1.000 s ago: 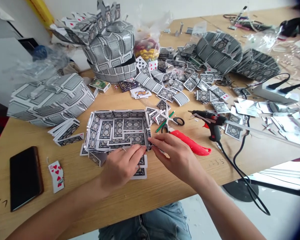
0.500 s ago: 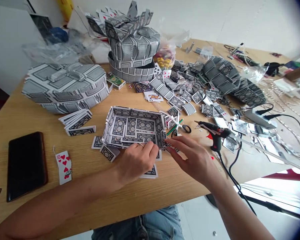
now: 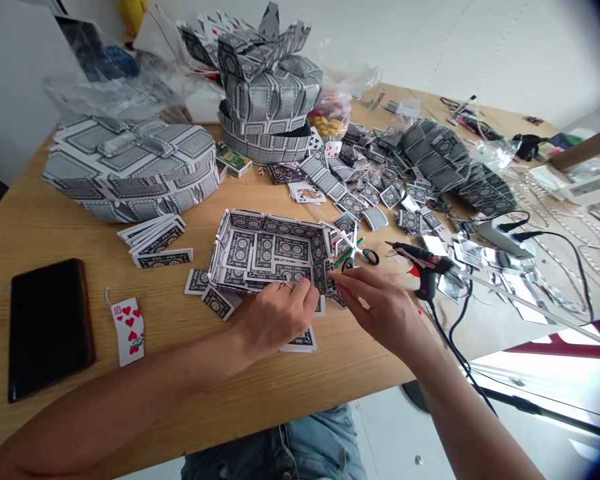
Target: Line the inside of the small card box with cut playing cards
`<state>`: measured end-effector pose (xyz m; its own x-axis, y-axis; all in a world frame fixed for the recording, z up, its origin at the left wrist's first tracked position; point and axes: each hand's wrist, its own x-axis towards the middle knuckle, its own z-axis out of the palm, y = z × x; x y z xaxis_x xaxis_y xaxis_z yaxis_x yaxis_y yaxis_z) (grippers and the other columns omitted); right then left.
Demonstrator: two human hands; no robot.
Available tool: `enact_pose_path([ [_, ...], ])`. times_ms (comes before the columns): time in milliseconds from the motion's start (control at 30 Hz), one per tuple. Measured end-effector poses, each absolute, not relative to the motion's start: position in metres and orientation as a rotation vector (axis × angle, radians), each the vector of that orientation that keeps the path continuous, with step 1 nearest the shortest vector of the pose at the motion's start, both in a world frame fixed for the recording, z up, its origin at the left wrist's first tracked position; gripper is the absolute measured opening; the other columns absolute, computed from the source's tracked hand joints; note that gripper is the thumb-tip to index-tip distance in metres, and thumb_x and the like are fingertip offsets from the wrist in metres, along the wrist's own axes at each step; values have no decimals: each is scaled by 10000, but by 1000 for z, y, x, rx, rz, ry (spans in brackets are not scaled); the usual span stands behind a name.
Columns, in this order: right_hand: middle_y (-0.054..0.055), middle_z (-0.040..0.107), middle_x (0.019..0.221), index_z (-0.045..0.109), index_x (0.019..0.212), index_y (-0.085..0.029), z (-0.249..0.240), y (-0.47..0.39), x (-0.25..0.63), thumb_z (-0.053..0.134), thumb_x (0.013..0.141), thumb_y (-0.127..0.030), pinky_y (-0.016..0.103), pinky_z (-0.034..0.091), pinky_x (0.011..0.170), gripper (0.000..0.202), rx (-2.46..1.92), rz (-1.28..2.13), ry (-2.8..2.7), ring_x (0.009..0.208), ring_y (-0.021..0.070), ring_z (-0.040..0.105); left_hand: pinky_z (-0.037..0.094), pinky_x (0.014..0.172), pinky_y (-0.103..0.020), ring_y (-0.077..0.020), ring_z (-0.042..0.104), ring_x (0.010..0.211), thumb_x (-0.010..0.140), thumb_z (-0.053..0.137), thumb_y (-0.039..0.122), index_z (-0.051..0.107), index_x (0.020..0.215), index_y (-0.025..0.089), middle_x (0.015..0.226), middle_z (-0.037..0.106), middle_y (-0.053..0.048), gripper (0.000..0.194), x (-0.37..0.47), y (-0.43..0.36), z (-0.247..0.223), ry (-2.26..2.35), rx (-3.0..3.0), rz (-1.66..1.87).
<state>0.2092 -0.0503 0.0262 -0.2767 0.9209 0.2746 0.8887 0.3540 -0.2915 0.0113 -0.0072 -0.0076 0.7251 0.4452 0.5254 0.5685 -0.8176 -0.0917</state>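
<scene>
An open box made of playing cards (image 3: pixel 293 248) stands on the table before me, patterned card backs lining its floor and walls. My left hand (image 3: pixel 286 310) is closed over the near wall, its fingertips hidden by the hand. At the near right corner, my right hand (image 3: pixel 386 308) pinches the wall's edge between thumb and forefinger. Loose cards (image 3: pixel 219 302) lie by the box's left front corner, and more cards (image 3: pixel 303 341) lie below my left hand. Scissors (image 3: pixel 363 255) and a green pencil (image 3: pixel 349 253) rest just beyond my right hand.
A glue gun (image 3: pixel 425 263) with its cable is at right. Left are a dark tablet-like case (image 3: pixel 50 327), a ten of hearts (image 3: pixel 129 331) and a card stack (image 3: pixel 155 240). Behind stand a large lidded card box (image 3: pixel 130 170) and stacked card pieces (image 3: pixel 270 100); scattered cards (image 3: pixel 375 193) spread rightward.
My right thumb and forefinger have come closer together and slightly higher at the box's corner. My left hand keeps its hold. The view has shifted slightly.
</scene>
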Motion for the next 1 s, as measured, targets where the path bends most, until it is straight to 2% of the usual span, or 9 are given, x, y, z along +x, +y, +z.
enact_pose_path([
  [133, 84, 708, 992, 674, 1172, -185, 29, -51, 208, 506, 943, -174, 292, 569, 700, 285, -1579, 109, -2231, 837, 176, 683, 330, 503, -304, -147, 548, 523, 857, 510, 53, 550, 795, 176, 694, 593, 7, 143, 9, -7, -7, -857, -2740, -677],
  [200, 81, 710, 1009, 674, 1181, -203, 32, -54, 207, 508, 939, -172, 305, 572, 722, 295, -1588, 119, -2200, 851, 181, 685, 336, 501, -302, -146, 572, 550, 890, 554, 147, 587, 888, 161, 794, 649, -13, 36, 7, -6, -4, -900, -2811, -661],
  [333, 72, 708, 998, 688, 1148, -216, 41, -61, 207, 540, 922, -166, 303, 567, 726, 275, -1610, 86, -2064, 853, 179, 675, 354, 509, -282, -143, 624, 629, 871, 563, 557, 603, 1054, 168, 971, 692, -40, 432, -4, 1, 15, -1089, -2998, -743],
  [400, 70, 708, 984, 698, 1121, -212, 45, -66, 208, 561, 909, -156, 297, 560, 732, 259, -1621, 49, -2015, 850, 177, 673, 386, 549, -265, -157, 655, 725, 825, 559, 643, 617, 1059, 192, 1000, 698, -27, 511, -12, 11, 29, -1272, -3113, -835],
  [500, 71, 709, 967, 710, 1099, -214, 49, -72, 208, 568, 903, -153, 302, 554, 747, 249, -1641, 13, -1978, 835, 179, 675, 446, 680, -267, -168, 651, 834, 942, 441, 499, 660, 1000, 203, 974, 703, -10, 373, -26, 32, 47, -1550, -3288, -951],
  [600, 72, 708, 942, 715, 1087, -203, 49, -75, 207, 570, 900, -154, 298, 554, 731, 241, -1626, -15, -1968, 812, 172, 675, 452, 782, -282, -169, 623, 925, 969, 263, 273, 690, 1029, 197, 1024, 683, -23, 437, -38, 47, 56, -1564, -3434, -1031],
  [767, 56, 710, 879, 726, 1021, -172, 41, -73, 196, 589, 893, -156, 248, 550, 660, 188, -1591, -44, -2007, 743, 140, 665, 425, 663, -276, -137, 580, 716, 913, 404, 265, 669, 1169, 218, 964, 630, -16, 371, -37, 45, 58, -1638, -3453, -681],
  [833, 56, 715, 878, 729, 969, -166, 37, -72, 191, 595, 894, -165, 242, 552, 657, 153, -1605, -43, -2004, 743, 138, 667, 432, 677, -280, -128, 574, 689, 914, 417, 248, 660, 1183, 193, 973, 622, -25, 367, -33, 40, 56, -1578, -3456, -635],
  [1000, 55, 712, 856, 718, 916, -174, 26, -72, 186, 583, 907, -181, 273, 553, 655, 135, -1651, 22, -1961, 750, 153, 663, 438, 804, -278, -166, 618, 908, 917, 509, 240, 689, 1070, 185, 1019, 650, -25, 243, -30, 38, 53, -1468, -3465, -680],
])
